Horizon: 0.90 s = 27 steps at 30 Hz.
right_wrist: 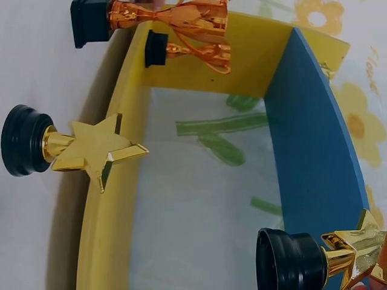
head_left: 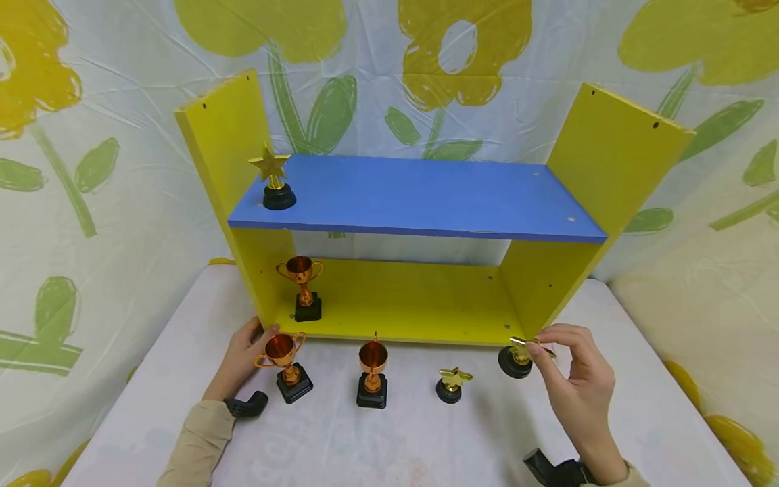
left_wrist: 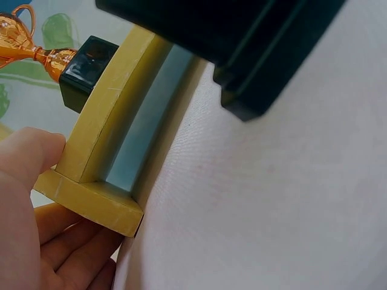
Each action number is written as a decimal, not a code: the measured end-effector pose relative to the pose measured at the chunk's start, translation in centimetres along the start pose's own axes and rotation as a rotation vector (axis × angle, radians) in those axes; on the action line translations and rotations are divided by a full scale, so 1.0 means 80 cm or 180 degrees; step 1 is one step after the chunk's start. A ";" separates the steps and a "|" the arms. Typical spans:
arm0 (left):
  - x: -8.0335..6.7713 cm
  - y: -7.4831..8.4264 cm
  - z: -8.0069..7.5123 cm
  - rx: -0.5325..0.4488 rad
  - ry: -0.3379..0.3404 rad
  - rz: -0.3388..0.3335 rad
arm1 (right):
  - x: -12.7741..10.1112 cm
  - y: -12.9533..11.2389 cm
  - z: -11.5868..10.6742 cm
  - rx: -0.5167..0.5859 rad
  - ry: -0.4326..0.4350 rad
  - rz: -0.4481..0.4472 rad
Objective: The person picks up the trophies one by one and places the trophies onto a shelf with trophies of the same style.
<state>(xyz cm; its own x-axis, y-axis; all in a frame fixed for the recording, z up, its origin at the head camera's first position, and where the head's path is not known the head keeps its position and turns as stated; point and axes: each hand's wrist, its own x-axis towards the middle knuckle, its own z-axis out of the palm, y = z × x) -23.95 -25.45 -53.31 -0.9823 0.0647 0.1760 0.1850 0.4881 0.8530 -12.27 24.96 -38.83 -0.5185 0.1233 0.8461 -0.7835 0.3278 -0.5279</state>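
Observation:
My right hand (head_left: 578, 379) pinches a gold star trophy (head_left: 515, 360) by its star, just in front of the shelf's lower right corner. The right wrist view shows its black round base (right_wrist: 290, 260) hanging free. With thumb and fingers, my left hand (head_left: 243, 355) grips the lower left corner of the yellow and blue shelf (head_left: 389, 318). Near that hand stands a bronze cup trophy (head_left: 281, 352). Another cup trophy (head_left: 372, 358) and a small gold star trophy (head_left: 450, 383) stand on the table between the hands.
On the blue upper board, at its left end, stands a gold star trophy (head_left: 270, 169). Below it, a bronze cup trophy (head_left: 301, 270) stands at the left of the yellow lower board. A flowered cloth (head_left: 377, 88) hangs behind the shelf. The white table (head_left: 402, 453) runs in front.

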 end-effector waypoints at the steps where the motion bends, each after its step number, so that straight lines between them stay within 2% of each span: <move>1: 0.000 0.000 0.000 0.0009 0.0007 -0.0003 | 0.000 0.000 0.000 -0.0005 -0.0003 0.0005; 18: 0.001 -0.003 -0.002 -0.0008 -0.0026 -0.0026 | 0.010 -0.005 0.006 0.0434 0.0060 -0.0069; 27: 0.000 -0.003 0.000 -0.0045 -0.0071 -0.0095 | 0.013 -0.007 0.006 0.0307 0.0047 -0.0034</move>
<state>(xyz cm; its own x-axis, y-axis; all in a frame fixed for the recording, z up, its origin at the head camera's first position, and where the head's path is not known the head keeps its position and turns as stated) -23.96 -25.59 -53.50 -0.9878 0.0697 0.1395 0.1558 0.4778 0.8645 -12.51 24.43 -37.66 -0.5053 0.1342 0.8525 -0.8187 0.2377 -0.5227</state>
